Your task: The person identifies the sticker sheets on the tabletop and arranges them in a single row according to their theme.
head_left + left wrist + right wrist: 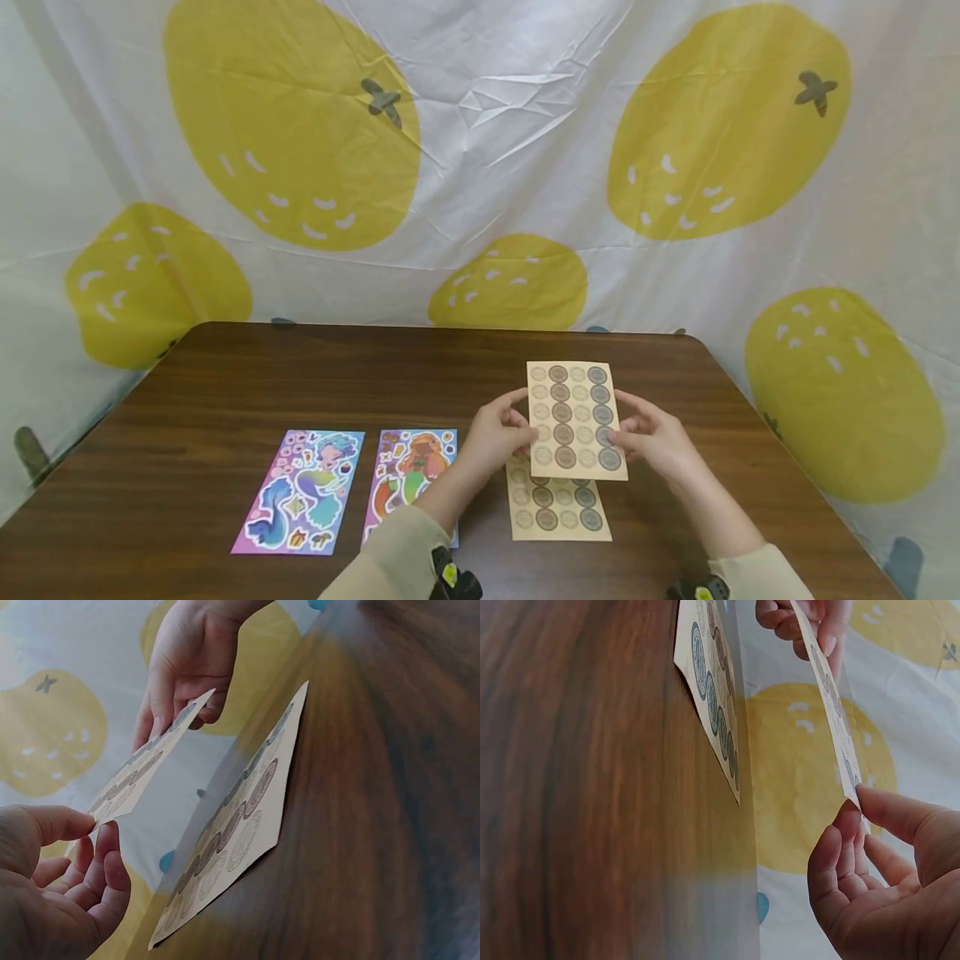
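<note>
Both hands hold up a cream sheet of round stickers (577, 421), printed in columns of pale, brown and grey-blue circles. The left hand (491, 435) pinches its left edge between thumb and fingers. At the opposite edge, the right hand (660, 442) pinches it the same way. Beneath lies a second, matching sticker sheet (562, 521) flat on the table, its upper part hidden by the raised one. Both wrist views show a gap between the held sheet (131, 776) and the lower sheet (716, 697).
Left of the hands, a mermaid sticker sheet (300, 492) in purple and blue lies on the brown wooden table (150, 467). Next to it is another mermaid sheet (412, 467), partly covered by the left forearm. A white curtain (517, 167) with yellow fruit prints hangs behind.
</note>
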Demonstrator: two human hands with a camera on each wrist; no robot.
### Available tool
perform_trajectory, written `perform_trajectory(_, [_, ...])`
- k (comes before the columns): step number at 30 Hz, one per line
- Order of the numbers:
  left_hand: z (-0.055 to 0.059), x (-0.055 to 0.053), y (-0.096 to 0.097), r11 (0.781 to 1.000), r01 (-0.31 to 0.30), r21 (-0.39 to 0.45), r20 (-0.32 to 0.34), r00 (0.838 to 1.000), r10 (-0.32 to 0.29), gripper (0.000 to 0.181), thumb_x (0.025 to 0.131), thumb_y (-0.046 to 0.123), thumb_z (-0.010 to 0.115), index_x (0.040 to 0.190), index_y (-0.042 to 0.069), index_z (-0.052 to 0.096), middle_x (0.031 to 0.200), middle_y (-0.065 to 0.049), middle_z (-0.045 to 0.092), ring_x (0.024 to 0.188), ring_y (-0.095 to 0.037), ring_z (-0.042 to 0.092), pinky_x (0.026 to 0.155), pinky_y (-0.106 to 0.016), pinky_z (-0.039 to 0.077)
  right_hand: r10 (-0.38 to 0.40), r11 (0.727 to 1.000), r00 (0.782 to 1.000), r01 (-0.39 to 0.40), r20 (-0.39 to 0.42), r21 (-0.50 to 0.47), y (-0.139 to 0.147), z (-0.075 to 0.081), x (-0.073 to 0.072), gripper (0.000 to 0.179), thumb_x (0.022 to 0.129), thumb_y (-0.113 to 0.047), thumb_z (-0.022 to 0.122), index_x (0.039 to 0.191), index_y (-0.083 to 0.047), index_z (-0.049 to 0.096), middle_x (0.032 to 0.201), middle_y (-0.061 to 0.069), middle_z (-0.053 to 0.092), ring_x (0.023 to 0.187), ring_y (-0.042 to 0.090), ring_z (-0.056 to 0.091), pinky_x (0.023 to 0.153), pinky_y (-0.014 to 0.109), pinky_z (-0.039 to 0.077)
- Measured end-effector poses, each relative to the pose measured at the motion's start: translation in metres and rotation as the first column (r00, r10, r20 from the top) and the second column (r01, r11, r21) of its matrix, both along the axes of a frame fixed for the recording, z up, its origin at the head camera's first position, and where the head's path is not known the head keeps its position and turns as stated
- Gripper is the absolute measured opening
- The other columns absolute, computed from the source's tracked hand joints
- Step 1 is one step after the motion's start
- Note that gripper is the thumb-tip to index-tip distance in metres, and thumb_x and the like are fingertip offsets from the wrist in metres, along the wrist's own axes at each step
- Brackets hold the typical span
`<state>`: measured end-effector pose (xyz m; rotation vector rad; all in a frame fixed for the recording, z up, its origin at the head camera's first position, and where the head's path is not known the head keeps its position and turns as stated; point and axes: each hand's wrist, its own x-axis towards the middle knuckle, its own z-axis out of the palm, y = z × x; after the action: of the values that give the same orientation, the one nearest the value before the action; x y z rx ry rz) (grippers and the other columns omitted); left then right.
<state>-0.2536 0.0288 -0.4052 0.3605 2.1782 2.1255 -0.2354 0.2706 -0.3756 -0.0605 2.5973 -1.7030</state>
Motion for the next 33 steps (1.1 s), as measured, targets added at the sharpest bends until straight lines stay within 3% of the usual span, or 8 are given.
perform_trajectory(10, [-0.004, 0.007, 0.01, 1.0, 0.003, 0.028, 0.024, 1.0, -0.004, 0.063, 0.076, -0.009, 0.068, 0.135, 0.002, 0.051, 0.068, -0.005, 0.06, 0.05, -0.015, 0.057, 0.054, -0.032, 0.054, 0.037, 0.999, 0.999, -0.037, -0.012, 0.009, 0.012, -0.002, 0.009, 0.07, 0.085, -0.004, 0.07, 0.146, 0.0, 0.035, 0.081, 0.01, 0.061, 0.067, 0.017, 0.059, 0.061, 0.033, 0.052])
perform_trajectory(18, [-0.006, 0.013, 0.021, 0.997, -0.002, 0.075, 0.036, 0.999, -0.001, 0.066, 0.076, -0.009, 0.07, 0.137, 0.001, 0.048, 0.068, -0.007, 0.061, 0.05, -0.016, 0.057, 0.053, -0.036, 0.054, 0.102, 0.994, 0.994, -0.104, -0.045, -0.045, 0.03, -0.008, 0.006, 0.072, 0.085, -0.001, 0.069, 0.146, 0.0, 0.032, 0.082, 0.015, 0.06, 0.064, 0.017, 0.058, 0.059, 0.034, 0.052])
perform_trajectory(24, [-0.006, 0.014, 0.028, 0.995, 0.029, 0.095, 0.046, 0.998, -0.033, 0.068, 0.075, -0.011, 0.069, 0.139, 0.001, 0.047, 0.069, -0.007, 0.063, 0.052, -0.017, 0.059, 0.055, -0.034, 0.055, 0.12, 0.992, 0.991, -0.122, -0.057, -0.028, 0.04, -0.01, 0.005, 0.073, 0.085, -0.001, 0.069, 0.146, 0.003, 0.03, 0.079, 0.014, 0.06, 0.063, 0.016, 0.057, 0.057, 0.032, 0.051])
perform_trajectory(33, [-0.006, 0.017, 0.036, 0.997, 0.051, 0.066, 0.029, 0.998, -0.053, 0.069, 0.075, -0.012, 0.068, 0.139, 0.001, 0.047, 0.071, -0.005, 0.063, 0.054, -0.02, 0.062, 0.055, -0.033, 0.055, 0.163, 0.984, 0.984, -0.167, -0.068, -0.055, 0.055, -0.015, 0.004, 0.075, 0.086, -0.003, 0.069, 0.148, 0.001, 0.027, 0.077, 0.015, 0.062, 0.064, 0.02, 0.062, 0.057, 0.034, 0.053])
